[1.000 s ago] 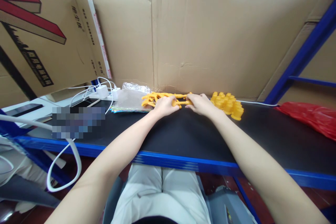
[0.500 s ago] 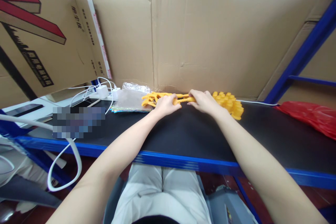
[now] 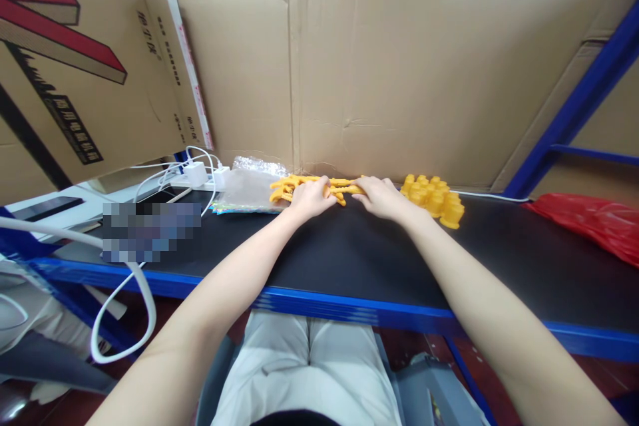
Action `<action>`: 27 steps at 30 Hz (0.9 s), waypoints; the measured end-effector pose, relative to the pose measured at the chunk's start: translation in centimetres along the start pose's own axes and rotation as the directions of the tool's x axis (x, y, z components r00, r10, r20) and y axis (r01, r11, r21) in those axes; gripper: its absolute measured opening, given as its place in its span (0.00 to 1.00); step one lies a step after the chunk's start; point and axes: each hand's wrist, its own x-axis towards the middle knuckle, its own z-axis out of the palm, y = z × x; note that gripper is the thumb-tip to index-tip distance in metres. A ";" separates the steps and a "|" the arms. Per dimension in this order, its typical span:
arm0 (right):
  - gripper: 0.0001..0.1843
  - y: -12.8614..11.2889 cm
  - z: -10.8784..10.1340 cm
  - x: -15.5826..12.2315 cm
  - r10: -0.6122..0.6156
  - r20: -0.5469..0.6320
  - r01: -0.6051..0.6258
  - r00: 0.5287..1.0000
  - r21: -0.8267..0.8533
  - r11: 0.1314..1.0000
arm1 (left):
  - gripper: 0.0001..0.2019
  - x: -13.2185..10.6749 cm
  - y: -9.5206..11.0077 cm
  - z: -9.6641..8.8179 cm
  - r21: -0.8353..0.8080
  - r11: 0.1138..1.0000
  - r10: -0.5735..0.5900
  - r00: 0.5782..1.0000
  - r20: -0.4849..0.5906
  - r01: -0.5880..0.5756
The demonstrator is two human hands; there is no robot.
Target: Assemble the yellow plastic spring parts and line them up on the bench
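Observation:
My left hand is closed around a bunch of yellow branched plastic pieces near the back of the black shelf top. Thin yellow arms reach from that bunch toward my right hand, whose fingers pinch their right end. How the pieces are joined is too small to tell. Just beyond my right wrist stands a cluster of yellow cup-shaped plastic parts, packed close together in rows. To the left, a clear plastic bag lies flat beside the bunch, partly under or behind it.
A cardboard wall rises behind the shelf top. Further left are white chargers with cables, a blurred-out item and a white cable loop over the front edge. A red plastic bag lies at right.
My right hand has shifted slightly left, closer to my left hand, uncovering more of the yellow cup-shaped parts. My left hand has hardly moved.

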 end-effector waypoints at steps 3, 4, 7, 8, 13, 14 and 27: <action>0.12 0.0 -0.3 -0.1 -0.023 -0.044 0.023 0.999 0.006 1.000 | 0.19 0.0 0.0 0.0 -0.003 1.000 0.004 1.000 0.004 -0.004; 0.12 0.0 -0.4 -0.2 -0.027 -0.061 0.028 0.998 0.008 1.000 | 0.19 0.0 -0.1 0.0 -0.004 1.000 0.002 1.000 0.004 -0.002; 0.11 0.3 -0.8 -0.3 -0.014 -0.107 0.014 0.994 0.006 1.000 | 0.18 0.1 -0.5 0.0 -0.006 1.000 -0.021 1.000 -0.003 0.021; 0.11 0.4 -0.9 -0.3 -0.002 -0.117 0.002 0.993 0.005 1.000 | 0.17 0.2 -0.6 0.0 -0.008 1.000 -0.030 1.000 -0.003 0.030; 0.10 1.0 -1.3 -0.4 0.048 -0.117 -0.047 0.992 0.016 0.999 | 0.15 0.5 -1.5 0.0 -0.042 0.998 -0.038 0.999 0.010 0.038; 0.10 1.0 -1.4 -0.4 0.050 -0.117 -0.048 0.992 0.021 0.999 | 0.14 0.5 -1.7 0.1 -0.043 0.998 -0.039 0.999 0.013 0.039; 0.11 0.8 -1.0 -0.3 0.032 -0.087 -0.025 0.996 0.075 0.997 | 0.19 0.7 -3.3 0.4 -0.009 0.997 -0.078 0.994 -0.083 0.077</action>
